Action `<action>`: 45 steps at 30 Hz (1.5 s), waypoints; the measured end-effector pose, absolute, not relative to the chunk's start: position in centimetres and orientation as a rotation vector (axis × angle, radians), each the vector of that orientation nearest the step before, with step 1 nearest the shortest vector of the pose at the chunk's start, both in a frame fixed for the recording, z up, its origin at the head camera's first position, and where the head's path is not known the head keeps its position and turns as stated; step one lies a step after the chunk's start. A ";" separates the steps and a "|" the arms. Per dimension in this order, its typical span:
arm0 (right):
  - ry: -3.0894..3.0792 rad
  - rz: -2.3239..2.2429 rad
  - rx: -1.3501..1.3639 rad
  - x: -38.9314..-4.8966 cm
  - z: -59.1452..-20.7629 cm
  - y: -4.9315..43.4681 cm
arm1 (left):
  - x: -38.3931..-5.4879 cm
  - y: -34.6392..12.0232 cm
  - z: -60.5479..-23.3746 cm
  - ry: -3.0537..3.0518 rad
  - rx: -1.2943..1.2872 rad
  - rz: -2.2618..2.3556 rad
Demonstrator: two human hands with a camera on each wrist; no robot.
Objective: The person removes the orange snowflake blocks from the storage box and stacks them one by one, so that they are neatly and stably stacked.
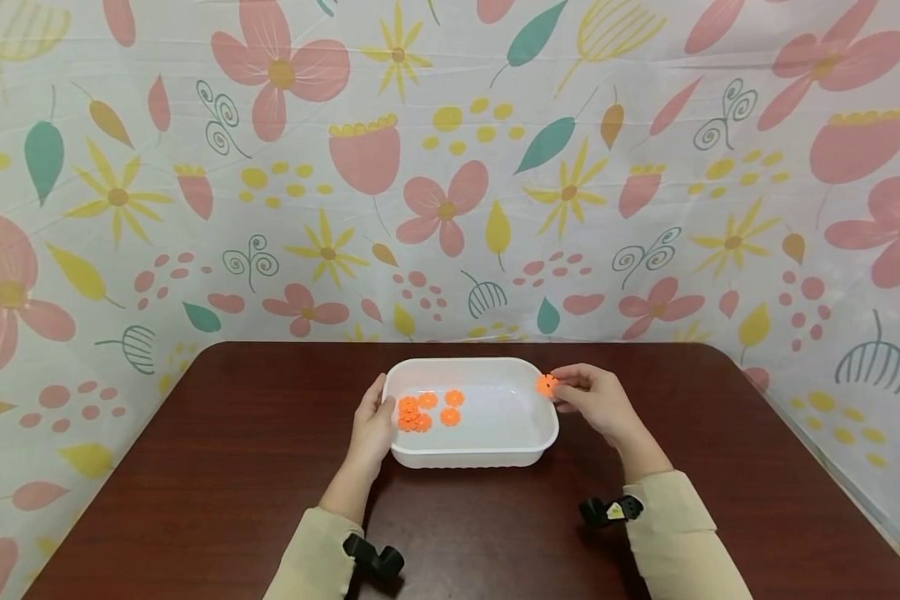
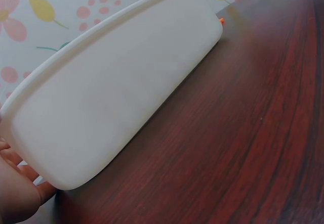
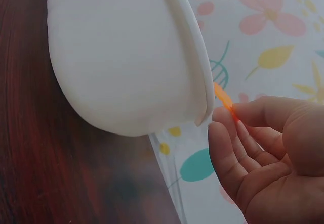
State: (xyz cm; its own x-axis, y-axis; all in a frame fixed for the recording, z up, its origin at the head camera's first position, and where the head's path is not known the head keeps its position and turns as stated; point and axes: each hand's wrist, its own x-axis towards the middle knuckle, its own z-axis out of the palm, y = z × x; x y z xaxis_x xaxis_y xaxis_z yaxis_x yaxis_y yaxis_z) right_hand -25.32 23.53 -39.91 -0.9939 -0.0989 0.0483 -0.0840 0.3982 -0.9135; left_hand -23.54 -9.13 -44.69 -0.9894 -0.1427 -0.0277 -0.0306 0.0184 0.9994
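Observation:
A white rectangular plastic tray (image 1: pixel 495 417) with rounded corners sits on the table. Several orange flower-shaped pieces (image 1: pixel 451 416) lie in its left half, some heaped in a small pile at the left wall. My left hand (image 1: pixel 375 422) holds the tray's left end, thumb at the rim and fingers along the outside. Between thumb and fingertips, my right hand (image 1: pixel 596 402) pinches one orange flower-shaped piece (image 1: pixel 546 385) right at the tray's right rim. Seen from the right wrist, that piece (image 3: pixel 223 96) appears edge-on, beside the rim.
The dark red-brown wooden table (image 1: pixel 217 467) extends around the tray. Behind it hangs a white cloth (image 1: pixel 450 125) printed with flowers and leaves. A small orange bit (image 2: pixel 221 20) shows past the tray's far end in the left wrist view.

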 end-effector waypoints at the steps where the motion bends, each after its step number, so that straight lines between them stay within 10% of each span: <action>1: 2.621 -1.704 -0.165 -25.2 -40.0 23.7 | -23.6 -9.1 -44.7 -2.182 0.184 -2.139; 45: 2.497 -1.993 0.141 -24.4 -42.8 28.9 | -23.6 -9.1 -44.7 -2.152 0.152 -2.161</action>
State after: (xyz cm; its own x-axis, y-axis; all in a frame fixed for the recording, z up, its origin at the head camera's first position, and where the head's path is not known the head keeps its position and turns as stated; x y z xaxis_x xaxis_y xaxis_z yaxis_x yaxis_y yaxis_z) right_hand -24.38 28.86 -42.84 -0.9945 0.1040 -0.0105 0.0333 0.2201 -0.9749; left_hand -23.56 -9.12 -44.69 -0.9912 -0.1323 -0.0083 -0.0078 -0.0047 1.0000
